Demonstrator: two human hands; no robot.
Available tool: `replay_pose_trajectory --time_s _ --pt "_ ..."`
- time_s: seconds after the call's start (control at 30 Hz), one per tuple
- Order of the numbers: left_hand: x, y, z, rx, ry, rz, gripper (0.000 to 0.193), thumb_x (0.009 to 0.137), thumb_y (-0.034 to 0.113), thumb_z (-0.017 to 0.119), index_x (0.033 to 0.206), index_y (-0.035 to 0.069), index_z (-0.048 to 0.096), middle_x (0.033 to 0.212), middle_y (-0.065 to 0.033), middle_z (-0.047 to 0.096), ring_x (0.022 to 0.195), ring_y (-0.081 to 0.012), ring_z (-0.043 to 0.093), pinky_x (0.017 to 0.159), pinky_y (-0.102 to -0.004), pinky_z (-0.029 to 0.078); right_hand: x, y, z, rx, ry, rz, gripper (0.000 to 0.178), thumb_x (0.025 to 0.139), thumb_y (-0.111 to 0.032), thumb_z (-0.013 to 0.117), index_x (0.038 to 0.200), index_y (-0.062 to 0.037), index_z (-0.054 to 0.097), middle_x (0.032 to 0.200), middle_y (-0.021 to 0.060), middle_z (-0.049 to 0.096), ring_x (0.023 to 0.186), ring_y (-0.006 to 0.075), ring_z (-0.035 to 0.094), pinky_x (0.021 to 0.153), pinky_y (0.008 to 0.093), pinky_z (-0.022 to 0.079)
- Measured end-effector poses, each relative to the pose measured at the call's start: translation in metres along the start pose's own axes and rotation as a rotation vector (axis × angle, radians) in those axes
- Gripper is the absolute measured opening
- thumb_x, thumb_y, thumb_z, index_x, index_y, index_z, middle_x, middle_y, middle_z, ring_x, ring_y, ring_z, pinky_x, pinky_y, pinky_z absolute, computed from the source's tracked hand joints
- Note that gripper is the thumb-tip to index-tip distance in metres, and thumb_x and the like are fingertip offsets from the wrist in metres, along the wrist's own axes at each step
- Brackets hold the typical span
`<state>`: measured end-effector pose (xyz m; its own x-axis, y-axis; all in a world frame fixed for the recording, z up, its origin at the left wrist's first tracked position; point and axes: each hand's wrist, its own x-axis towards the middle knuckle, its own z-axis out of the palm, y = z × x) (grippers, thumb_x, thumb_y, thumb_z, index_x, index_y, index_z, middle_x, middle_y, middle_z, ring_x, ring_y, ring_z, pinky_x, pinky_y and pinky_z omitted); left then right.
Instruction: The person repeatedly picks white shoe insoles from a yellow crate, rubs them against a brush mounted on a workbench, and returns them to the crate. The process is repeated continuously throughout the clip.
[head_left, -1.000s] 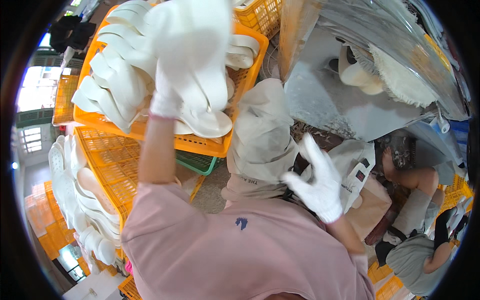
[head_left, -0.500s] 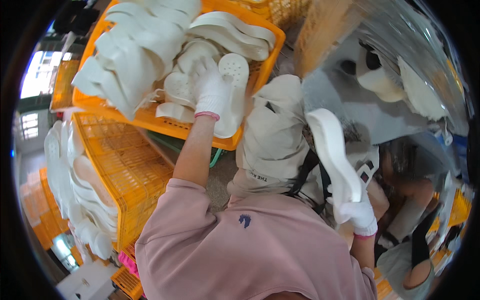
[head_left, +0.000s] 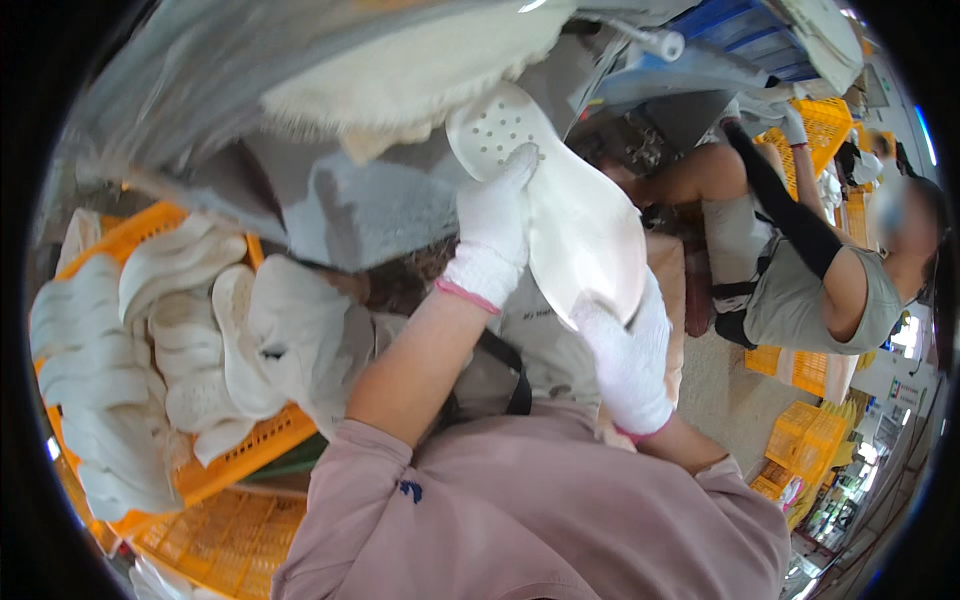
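A white shoe sole (head_left: pixel 582 215) with small holes at its far end is held up in front of me, tilted. My left hand (head_left: pixel 492 220), in a white knit glove with a pink cuff, grips its far, holed end with the thumb on top. At the sole's near end my right hand (head_left: pixel 632 362), gloved the same way, is closed round the edge, thumb uppermost. Just beyond the far end is a cream cloth buffing wheel (head_left: pixel 430 75) with a frayed rim. Whether the sole touches that rim is unclear.
An orange crate (head_left: pixel 215 485) piled with white soles (head_left: pixel 100 365) stands at my left. Grey sheeting (head_left: pixel 365 205) surrounds the wheel's underside. To the right sits a co-worker (head_left: pixel 815 290) with black sleeves, near more orange crates (head_left: pixel 805 440).
My view has turned right, toward the buffing wheel. My left hand has left the crate of soles and now grips the sole that my right hand alone held before.
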<state>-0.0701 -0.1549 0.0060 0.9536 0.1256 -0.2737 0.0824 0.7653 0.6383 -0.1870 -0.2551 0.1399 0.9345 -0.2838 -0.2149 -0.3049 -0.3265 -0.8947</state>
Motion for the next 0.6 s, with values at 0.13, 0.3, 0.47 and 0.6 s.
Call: replay_pose_trajectory --time_s 0.13,0.3,0.47,0.6 --pt "0.063 0.029 0.021 -0.201 -0.07 -0.416 0.04 0.108 0.03 0.058 0.135 0.0 0.064 0.123 -0.0114 0.073 0.111 -0.0253 0.07 0.105 -0.0375 0.054 0.056 -0.011 0.017 -0.093 0.077 -0.4 0.043 0.098 -0.019 0.06 0.136 0.003 0.062 0.117 0.0234 0.074 0.108 0.0421 0.072 0.094 0.0451 0.057" --pt "0.078 0.113 -0.061 1.219 0.076 -0.064 0.054 0.105 0.034 0.064 0.145 -0.003 0.06 0.138 -0.0128 0.068 0.127 -0.0216 0.063 0.107 -0.0355 0.049 0.19 0.022 0.069 -0.411 -0.074 -0.713 0.028 0.094 -0.021 0.062 0.104 0.003 0.071 0.109 0.0296 0.071 0.097 0.0489 0.069 0.084 0.0511 0.057" --pt "0.028 0.094 -0.103 0.588 -0.374 -0.138 0.041 0.1 0.011 0.071 0.137 -0.005 0.064 0.12 -0.0082 0.073 0.101 -0.0173 0.07 0.094 -0.0317 0.055 0.197 -0.01 0.084 -0.326 -0.21 -0.59 0.029 0.09 -0.026 0.069 0.103 0.0 0.073 0.106 0.0272 0.073 0.098 0.0439 0.071 0.087 0.0487 0.057" --pt "0.046 0.004 -0.047 0.194 0.008 -0.005 0.039 0.1 0.022 0.072 0.127 -0.006 0.067 0.113 -0.0105 0.073 0.093 -0.0234 0.069 0.079 -0.0386 0.058 0.125 -0.021 0.055 -0.193 -0.198 -0.325 0.048 0.089 -0.008 0.072 0.135 0.0001 0.063 0.12 0.0205 0.072 0.112 0.0351 0.072 0.099 0.0381 0.057"
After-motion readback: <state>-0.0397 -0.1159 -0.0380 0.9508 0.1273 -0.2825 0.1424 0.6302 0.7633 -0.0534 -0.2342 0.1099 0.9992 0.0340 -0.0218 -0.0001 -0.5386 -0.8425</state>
